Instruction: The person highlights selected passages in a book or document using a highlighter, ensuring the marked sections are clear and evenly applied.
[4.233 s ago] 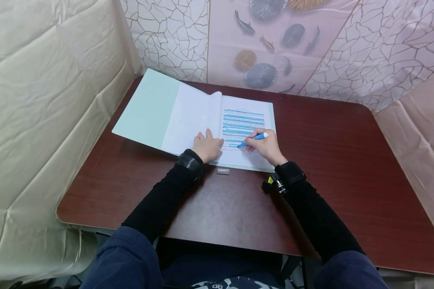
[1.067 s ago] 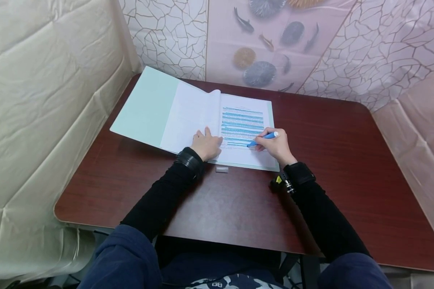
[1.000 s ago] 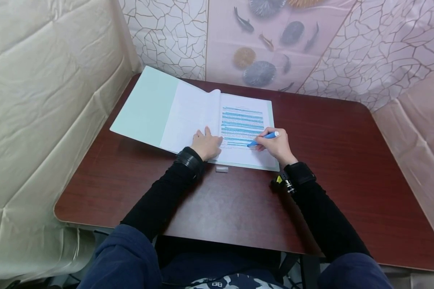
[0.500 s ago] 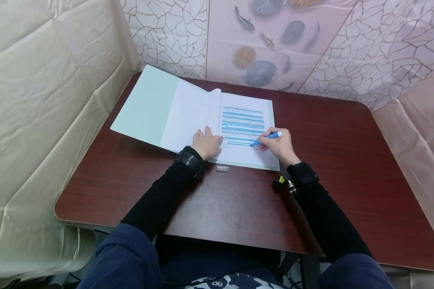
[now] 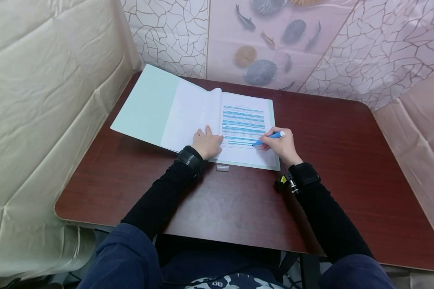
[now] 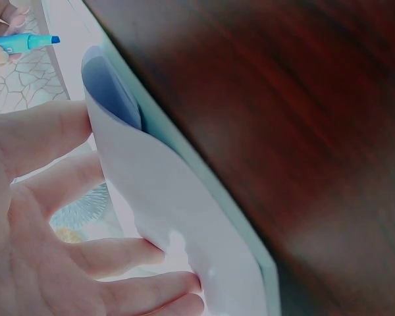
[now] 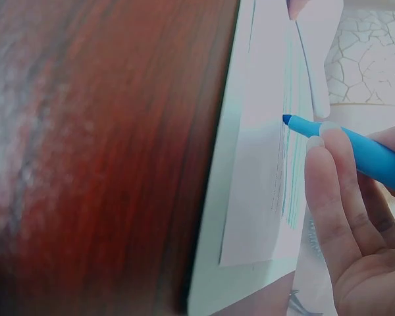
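Note:
A light green folder (image 5: 144,104) lies open with white pages in it. Its right-hand page (image 5: 242,155) carries printed text, much of it covered by blue highlighter lines. My left hand (image 5: 207,143) rests spread on the turned-over sheets near the fold, and in the left wrist view its fingertips press the curled paper (image 6: 178,197). My right hand (image 5: 283,146) pinches a blue highlighter (image 5: 275,135) like a pen. In the right wrist view the dark blue tip (image 7: 287,120) is right at the lower lines of text.
A small pale grey block (image 5: 222,168) sits on the dark red-brown table (image 5: 235,204), just below the folder's front edge. Patterned cloth (image 5: 166,36) hangs behind the table, and cream cloth (image 5: 39,120) hangs along its left side.
Over these seconds my right hand has slid the highlighter rightward along a low line of text, and the blue stroke there has grown longer. My left hand has stayed in place.

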A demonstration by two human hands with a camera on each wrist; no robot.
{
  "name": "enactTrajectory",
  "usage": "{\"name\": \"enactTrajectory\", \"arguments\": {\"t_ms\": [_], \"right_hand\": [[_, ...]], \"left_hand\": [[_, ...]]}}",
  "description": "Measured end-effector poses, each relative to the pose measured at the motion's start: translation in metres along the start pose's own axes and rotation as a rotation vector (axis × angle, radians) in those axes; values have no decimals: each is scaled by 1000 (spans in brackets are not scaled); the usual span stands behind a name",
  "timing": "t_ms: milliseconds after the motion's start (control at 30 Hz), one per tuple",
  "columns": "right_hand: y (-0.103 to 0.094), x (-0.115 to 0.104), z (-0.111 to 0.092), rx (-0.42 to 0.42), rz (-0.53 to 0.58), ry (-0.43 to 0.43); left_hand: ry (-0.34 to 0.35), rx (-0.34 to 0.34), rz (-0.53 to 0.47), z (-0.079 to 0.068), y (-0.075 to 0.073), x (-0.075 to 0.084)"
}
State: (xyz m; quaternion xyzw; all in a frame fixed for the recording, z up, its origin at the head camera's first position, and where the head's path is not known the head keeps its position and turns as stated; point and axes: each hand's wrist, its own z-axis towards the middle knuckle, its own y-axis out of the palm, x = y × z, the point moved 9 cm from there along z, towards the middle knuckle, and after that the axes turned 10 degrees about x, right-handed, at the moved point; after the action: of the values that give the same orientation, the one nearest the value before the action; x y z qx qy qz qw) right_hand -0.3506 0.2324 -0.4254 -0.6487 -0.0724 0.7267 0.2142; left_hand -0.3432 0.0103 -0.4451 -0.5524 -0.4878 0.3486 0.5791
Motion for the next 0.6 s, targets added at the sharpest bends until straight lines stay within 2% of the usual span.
{"name": "enactTrajectory", "arguments": {"t_ms": [167,400,600], "right_hand": [[-2,-4,-3,-18,19,22],[-5,-23,-13,-27,22,15],[-7,-19,-11,-13,19,29]], "left_hand": [[2,3,-3,-1,-1,0],[0,0,-7,-1,-1,0],[0,-4,-6,-1,-1,0]]}}
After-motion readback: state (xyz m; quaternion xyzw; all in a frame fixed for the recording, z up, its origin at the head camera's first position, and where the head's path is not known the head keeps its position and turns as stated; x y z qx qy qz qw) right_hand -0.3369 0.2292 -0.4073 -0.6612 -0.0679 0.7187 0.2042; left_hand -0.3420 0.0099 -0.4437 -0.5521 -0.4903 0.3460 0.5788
